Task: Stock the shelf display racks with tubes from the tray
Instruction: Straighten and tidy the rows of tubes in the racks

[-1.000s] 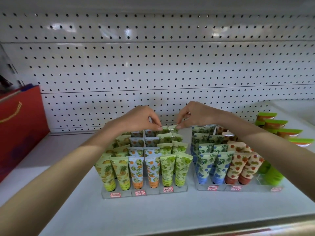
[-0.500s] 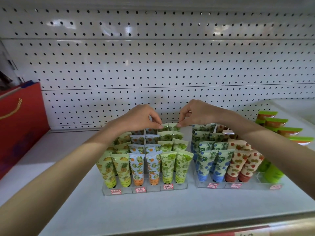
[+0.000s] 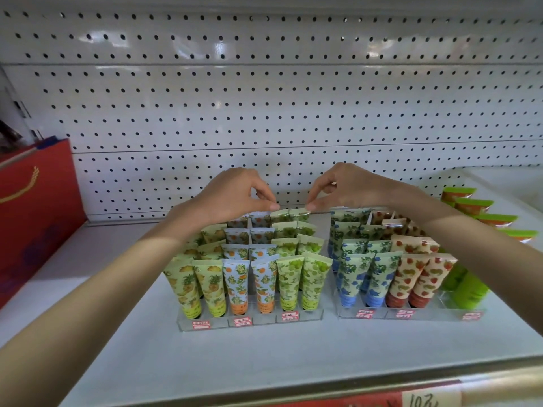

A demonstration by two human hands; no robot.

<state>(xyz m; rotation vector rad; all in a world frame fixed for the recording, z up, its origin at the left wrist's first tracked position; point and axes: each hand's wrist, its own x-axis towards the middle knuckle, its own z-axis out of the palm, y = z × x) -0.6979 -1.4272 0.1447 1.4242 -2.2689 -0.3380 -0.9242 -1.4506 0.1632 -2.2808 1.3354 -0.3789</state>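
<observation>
Little changed since a moment ago: both hands still at the far row of the left rack point(image 3: 249, 323), fingertips perhaps a touch higher. Left hand point(image 3: 232, 195) pinched thumb to forefinger just above the far green-grape tubes point(image 3: 289, 215); right hand point(image 3: 346, 188) pinched likewise at the top edge of the rightmost one. Whether either pinch truly grips a crimped edge, or only touches it, cannot tell. Likely squaring the last tubes upright, level with their row. Left rack full: pineapple, orange and grape tubes in columns from near to far. Right rack point(image 3: 411, 314) just beside, blue-flower and strawberry tubes, its rightmost lane near-empty in front. Green bottles point(image 3: 470, 289) further right; red bag point(image 3: 35, 218) far left. No tray in view. Pegboard point(image 3: 264, 113) close behind, crowding the knuckles.
</observation>
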